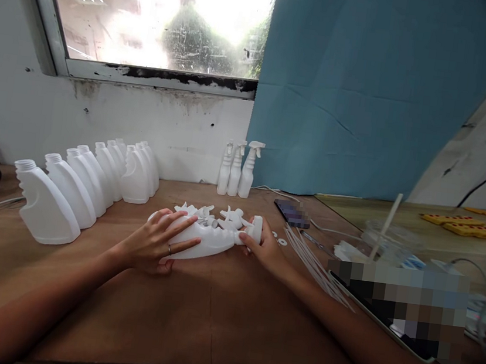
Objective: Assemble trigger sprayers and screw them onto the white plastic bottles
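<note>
A white plastic bottle (208,245) lies on its side above the brown table, its neck pointing right. My left hand (160,239) is wrapped round the bottle's body, with a ring on one finger. At the neck, my right hand (262,244) grips the white spray head (257,228), thumb in front. Whether the head is fully seated on the neck cannot be made out. Just behind the bottle is a pile of loose white spray heads (232,217), partly hidden by it. Small white rings (282,242) lie to the right of my right hand.
Several open white bottles (52,203) stand in rows at the left. Three bottles with spray heads (247,173) stand by the wall. At the right are a phone (291,213), thin white tubes (313,261), a clear container (391,238) and yellow pieces (480,230).
</note>
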{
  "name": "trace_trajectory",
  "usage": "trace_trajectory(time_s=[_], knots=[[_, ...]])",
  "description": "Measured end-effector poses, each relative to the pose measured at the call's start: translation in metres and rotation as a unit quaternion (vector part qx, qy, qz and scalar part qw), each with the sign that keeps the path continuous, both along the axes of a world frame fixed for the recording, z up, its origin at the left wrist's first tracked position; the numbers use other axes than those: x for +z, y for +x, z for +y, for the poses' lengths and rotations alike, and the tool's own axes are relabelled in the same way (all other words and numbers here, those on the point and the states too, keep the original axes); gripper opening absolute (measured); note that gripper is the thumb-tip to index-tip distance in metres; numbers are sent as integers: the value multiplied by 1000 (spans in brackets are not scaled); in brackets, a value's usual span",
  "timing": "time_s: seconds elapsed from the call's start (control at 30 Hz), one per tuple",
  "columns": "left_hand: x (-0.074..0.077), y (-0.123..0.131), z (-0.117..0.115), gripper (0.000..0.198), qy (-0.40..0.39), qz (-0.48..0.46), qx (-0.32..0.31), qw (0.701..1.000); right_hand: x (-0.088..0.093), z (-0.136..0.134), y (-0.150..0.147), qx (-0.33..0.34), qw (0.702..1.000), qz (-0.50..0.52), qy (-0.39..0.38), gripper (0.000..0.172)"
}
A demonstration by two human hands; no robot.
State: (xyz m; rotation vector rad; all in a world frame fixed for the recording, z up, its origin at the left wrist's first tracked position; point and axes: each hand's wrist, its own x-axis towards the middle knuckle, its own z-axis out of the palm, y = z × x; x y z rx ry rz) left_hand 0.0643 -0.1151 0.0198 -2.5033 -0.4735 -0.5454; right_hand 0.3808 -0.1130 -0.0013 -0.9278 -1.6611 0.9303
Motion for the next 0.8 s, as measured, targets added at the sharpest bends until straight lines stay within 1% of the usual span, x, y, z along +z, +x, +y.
trace_trajectory(time_s=[0.1, 0.2, 0.3, 0.43, 0.57, 0.67, 0.77, 0.8], knots=[[-1, 0, 0, 67, 3, 8, 4, 1000, -1, 0, 0, 9, 1000, 0, 13, 43], [-1, 0, 0, 70, 10, 19, 9, 1000, 0, 0, 0, 10, 1000, 2, -5, 37], [-1, 0, 0, 70, 11, 23, 15, 1000, 1, -2, -1, 26, 999, 14, -19, 43], [-1, 1, -1, 72, 16, 28, 17, 999, 3, -3, -3, 38, 999, 26, -27, 36], [-1, 1, -1, 73, 22, 34, 17, 999, 2, -3, -2, 50, 998, 33, -28, 44], [-2, 1, -1, 73, 24, 31, 16, 999, 1, -2, -1, 46, 998, 28, -23, 38], [-2, 1, -1, 73, 27, 34, 22, 999, 2, -3, -2, 49, 998, 27, -28, 48], [-2, 2, -1, 73, 29, 34, 21, 999, 2, -3, -2, 44, 998, 22, -29, 49]])
